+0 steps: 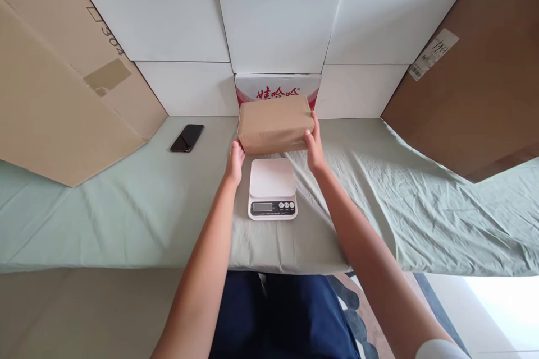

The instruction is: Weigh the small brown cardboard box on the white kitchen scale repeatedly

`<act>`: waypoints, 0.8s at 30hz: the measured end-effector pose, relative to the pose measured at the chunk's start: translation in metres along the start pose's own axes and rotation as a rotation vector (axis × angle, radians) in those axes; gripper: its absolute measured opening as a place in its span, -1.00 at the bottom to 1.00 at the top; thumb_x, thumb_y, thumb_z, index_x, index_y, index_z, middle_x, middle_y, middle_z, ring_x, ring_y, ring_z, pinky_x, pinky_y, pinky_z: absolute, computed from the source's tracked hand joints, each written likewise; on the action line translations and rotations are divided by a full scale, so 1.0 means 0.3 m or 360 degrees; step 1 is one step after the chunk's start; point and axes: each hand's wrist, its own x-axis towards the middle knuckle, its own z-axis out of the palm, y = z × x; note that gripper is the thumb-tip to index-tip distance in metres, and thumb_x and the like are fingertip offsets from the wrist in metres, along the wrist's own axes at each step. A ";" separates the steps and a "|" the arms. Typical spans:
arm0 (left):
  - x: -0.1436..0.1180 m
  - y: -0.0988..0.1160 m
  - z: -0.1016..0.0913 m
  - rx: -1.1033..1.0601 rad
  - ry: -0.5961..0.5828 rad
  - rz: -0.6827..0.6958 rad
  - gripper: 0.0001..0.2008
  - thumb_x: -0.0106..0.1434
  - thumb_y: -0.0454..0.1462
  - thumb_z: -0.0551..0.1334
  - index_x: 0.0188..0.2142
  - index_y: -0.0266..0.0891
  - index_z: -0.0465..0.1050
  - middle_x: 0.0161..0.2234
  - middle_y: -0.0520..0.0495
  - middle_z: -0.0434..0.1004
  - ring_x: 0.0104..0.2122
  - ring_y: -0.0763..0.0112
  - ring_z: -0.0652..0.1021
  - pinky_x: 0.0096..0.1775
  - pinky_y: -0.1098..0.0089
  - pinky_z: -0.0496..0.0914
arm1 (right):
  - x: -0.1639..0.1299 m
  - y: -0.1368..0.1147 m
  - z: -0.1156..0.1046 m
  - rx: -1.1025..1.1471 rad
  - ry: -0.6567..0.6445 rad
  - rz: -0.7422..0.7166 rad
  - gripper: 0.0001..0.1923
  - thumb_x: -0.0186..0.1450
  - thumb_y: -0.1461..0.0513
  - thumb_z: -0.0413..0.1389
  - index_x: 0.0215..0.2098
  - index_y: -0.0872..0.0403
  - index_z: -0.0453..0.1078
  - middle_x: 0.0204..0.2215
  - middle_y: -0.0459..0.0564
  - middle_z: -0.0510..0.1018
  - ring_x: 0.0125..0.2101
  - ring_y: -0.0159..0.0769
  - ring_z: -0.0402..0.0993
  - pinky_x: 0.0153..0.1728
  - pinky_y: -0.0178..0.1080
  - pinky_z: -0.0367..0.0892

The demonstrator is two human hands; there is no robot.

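Note:
A closed brown cardboard box [275, 123] is held between my two hands, just beyond the scale. My left hand [236, 161] grips its near left corner, with the fingers partly hidden at the box's side. At the right end, my right hand [313, 143] has its thumb on the near face and its fingers around the edge. In front of the box, a white digital kitchen scale [273, 179] lies on the cloth with its display and buttons toward me. Nothing rests on its platform, and its display looks blank.
Pale green cloth [126, 202] covers the table, wrinkled at the right. A black smartphone [187, 138] lies left of the box. White panels [278, 22] and a white carton with red characters [278, 85] stand behind. Large cardboard sheets flank the left [63, 78] and right [471, 84].

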 end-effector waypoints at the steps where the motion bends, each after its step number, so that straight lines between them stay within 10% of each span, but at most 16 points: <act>1: 0.015 -0.035 0.003 -0.0016 0.0043 -0.0041 -0.05 0.20 0.44 0.01 0.33 -0.10 0.35 0.43 -0.25 0.26 0.47 0.00 0.20 0.42 0.01 0.13 | -0.001 0.032 0.013 0.0029 0.0008 0.0045 -0.20 0.41 -0.25 -0.12 0.50 -0.17 -0.09 0.55 -0.14 -0.01 0.56 -0.10 -0.18 0.56 0.07 -0.18; 13: 0.024 -0.098 -0.013 0.0000 -0.0058 0.0084 -0.14 0.28 0.38 0.00 0.35 -0.03 0.34 0.45 -0.11 0.24 0.48 0.12 0.18 0.45 0.13 0.10 | -0.034 0.192 0.033 0.0172 -0.0002 0.0268 -0.18 0.39 -0.20 -0.07 0.50 -0.16 -0.18 0.54 -0.11 -0.03 0.54 -0.24 -0.08 0.54 0.03 -0.08; 24: 0.027 -0.091 -0.023 0.0008 0.0082 -0.0027 0.00 0.26 0.41 -0.09 0.44 -0.15 0.17 0.52 -0.18 0.00 0.50 0.14 0.09 0.45 0.15 0.06 | -0.069 0.149 0.018 0.0088 -0.0044 0.0350 -0.09 0.35 -0.27 -0.02 0.52 -0.18 -0.18 0.57 -0.20 -0.13 0.57 -0.18 -0.30 0.57 0.07 -0.24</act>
